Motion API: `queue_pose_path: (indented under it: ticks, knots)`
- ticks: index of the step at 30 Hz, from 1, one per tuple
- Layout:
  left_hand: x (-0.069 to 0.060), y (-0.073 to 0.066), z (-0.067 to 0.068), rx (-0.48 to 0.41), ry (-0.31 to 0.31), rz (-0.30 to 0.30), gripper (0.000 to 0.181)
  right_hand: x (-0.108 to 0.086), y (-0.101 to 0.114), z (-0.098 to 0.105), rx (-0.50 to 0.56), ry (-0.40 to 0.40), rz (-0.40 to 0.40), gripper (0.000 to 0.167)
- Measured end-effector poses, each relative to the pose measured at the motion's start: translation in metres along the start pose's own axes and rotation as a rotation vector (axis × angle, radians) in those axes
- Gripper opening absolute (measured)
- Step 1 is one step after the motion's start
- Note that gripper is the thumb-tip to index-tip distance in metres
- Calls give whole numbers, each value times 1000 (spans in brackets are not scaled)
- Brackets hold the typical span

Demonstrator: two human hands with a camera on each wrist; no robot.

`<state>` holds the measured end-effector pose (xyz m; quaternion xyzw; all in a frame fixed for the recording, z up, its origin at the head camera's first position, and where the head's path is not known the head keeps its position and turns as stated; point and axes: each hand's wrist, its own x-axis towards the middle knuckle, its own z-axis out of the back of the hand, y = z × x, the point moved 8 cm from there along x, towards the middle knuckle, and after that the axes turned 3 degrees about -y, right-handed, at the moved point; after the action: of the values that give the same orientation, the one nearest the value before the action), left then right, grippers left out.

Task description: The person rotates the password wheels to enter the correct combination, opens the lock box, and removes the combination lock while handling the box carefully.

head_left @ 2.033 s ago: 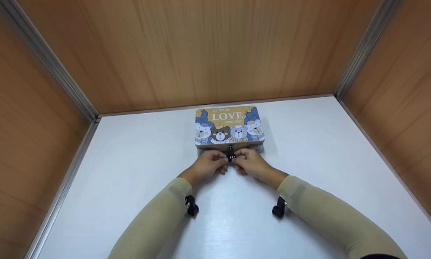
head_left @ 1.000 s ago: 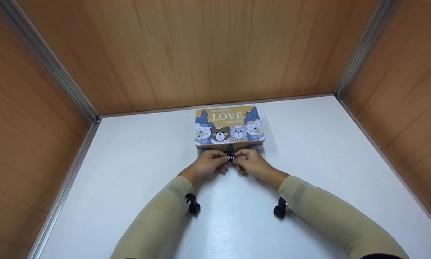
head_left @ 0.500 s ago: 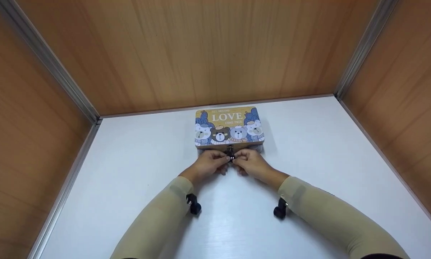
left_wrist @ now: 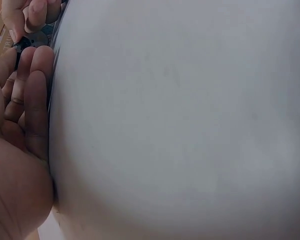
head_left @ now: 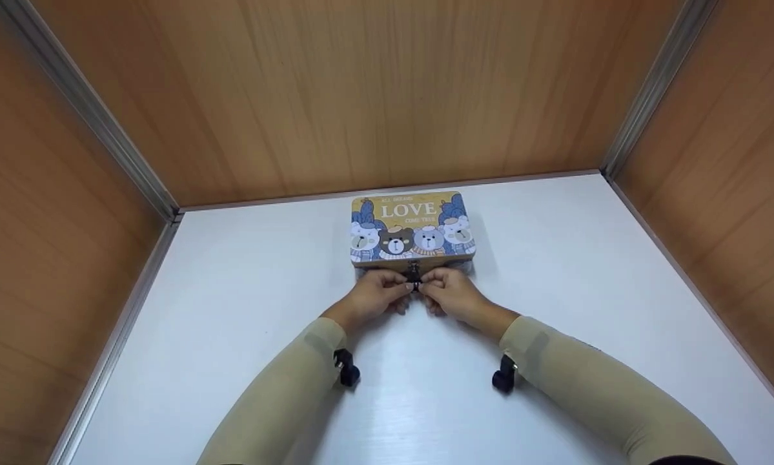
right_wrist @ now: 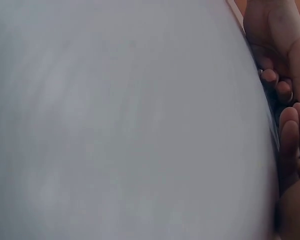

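Observation:
A tin box (head_left: 412, 226) printed with cartoon bears and the word LOVE sits near the back of the white table, its lid down. At the middle of its front hangs a small black padlock (head_left: 414, 276) with pale marks like number dials, below a metal clasp (head_left: 414, 263). My left hand (head_left: 375, 292) pinches the padlock from the left with thumb and forefinger. From the other side my right hand (head_left: 451, 294) pinches it too. In the left wrist view the dark padlock (left_wrist: 21, 46) shows between the fingertips. Fingers hide most of the padlock.
The white tabletop (head_left: 264, 271) spreads around the box. A wooden back panel (head_left: 387, 97) stands close behind it, and wooden side panels (head_left: 57, 245) with metal corner strips flank the table. Small black wrist devices (head_left: 346, 368) hang under both sleeves.
Both hands stay at the padlock with only slight shifts of the fingertips. The pale marks and glint on the padlock look a little different. The box stays in place.

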<state>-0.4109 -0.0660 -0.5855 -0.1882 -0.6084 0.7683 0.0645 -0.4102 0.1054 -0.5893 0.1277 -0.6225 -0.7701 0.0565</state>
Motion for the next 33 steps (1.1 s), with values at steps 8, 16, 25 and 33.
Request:
queue_pose_path:
  ticks: [8,16,25,33]
  knots:
    - [-1,2,1,-21,11,1,12,1,0,-1,-11,5,7,16]
    - [-3,-1,1,-6,11,-16,15,0,3,-2,-25,11,26,16]
    - [-1,-2,-1,-2,28,-33,17,0,3,-1,11,17,22,19]
    - [-1,-1,0,-17,23,-21,17,0,1,-1,67,13,-24,22]
